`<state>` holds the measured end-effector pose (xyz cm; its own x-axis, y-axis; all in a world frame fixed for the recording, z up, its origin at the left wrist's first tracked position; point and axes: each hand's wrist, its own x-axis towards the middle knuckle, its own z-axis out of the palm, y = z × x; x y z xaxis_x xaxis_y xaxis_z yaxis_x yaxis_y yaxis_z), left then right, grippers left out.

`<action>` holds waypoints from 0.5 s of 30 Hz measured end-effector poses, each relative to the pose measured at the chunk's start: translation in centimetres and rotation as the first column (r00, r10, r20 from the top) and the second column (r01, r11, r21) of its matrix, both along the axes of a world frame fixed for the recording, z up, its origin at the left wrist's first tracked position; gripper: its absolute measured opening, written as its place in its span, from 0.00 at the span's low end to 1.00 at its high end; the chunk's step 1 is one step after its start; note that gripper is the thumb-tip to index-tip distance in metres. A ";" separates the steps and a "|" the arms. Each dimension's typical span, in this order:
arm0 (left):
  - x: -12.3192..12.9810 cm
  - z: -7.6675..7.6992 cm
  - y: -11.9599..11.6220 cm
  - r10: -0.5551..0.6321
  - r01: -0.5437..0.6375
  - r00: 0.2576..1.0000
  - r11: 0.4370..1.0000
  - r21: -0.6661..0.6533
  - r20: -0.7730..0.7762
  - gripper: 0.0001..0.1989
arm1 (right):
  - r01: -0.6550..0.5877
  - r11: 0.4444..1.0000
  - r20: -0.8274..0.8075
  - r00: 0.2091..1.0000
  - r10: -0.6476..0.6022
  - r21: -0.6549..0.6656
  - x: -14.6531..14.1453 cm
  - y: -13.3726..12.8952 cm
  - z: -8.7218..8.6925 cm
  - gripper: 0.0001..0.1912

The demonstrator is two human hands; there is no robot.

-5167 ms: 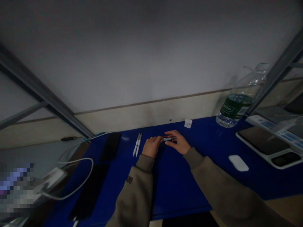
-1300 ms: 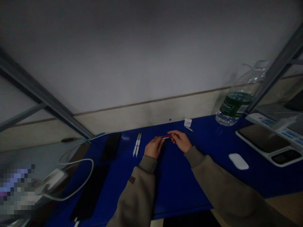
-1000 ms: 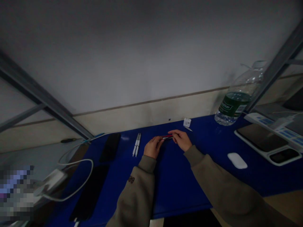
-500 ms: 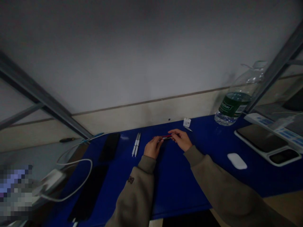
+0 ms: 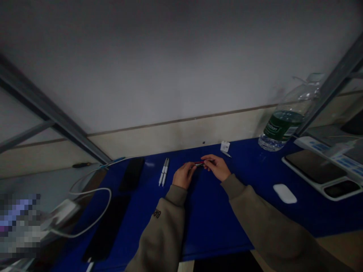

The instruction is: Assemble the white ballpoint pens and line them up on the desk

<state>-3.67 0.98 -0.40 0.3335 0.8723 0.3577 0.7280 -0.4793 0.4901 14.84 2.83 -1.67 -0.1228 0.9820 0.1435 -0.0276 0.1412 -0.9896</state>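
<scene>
My left hand and my right hand are close together above the blue tabletop. Between their pinched fingers is a slim red-and-silver pen; the fingers cover both of its ends, and it is too small and dim to make out fully. Two white pens with grey ends lie side by side to the left of my left hand. Just beyond my right hand, a small silver pen part rests beside a white charger plug.
To the right stand a large water bottle, a white mouse-shaped object and a white scale-like device. Two dark phone-like slabs lie left, the nearer slab beside a white cable. A wall backs the table.
My hands have come slightly closer together around the pen, so less of it shows. The view has shifted a little; the things on the table lie as before.
</scene>
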 end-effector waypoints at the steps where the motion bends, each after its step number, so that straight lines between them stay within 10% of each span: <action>1: 0.0 -0.1 0.0 -0.001 0.001 1.000 1.000 -0.001 -0.002 0.13 | 0.003 1.000 0.003 1.000 -0.003 0.005 0.0 0.0 0.0 0.14; 15: -0.1 -0.2 0.1 -0.015 0.015 1.000 1.000 0.012 0.013 0.14 | -0.003 1.000 0.012 1.000 0.003 -0.010 0.1 0.1 0.1 0.15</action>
<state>-3.73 1.09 -0.61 0.3420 0.8627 0.3726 0.7144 -0.4962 0.4934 14.92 2.92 -1.60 -0.1271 0.9830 0.1326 -0.0165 0.1316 -0.9912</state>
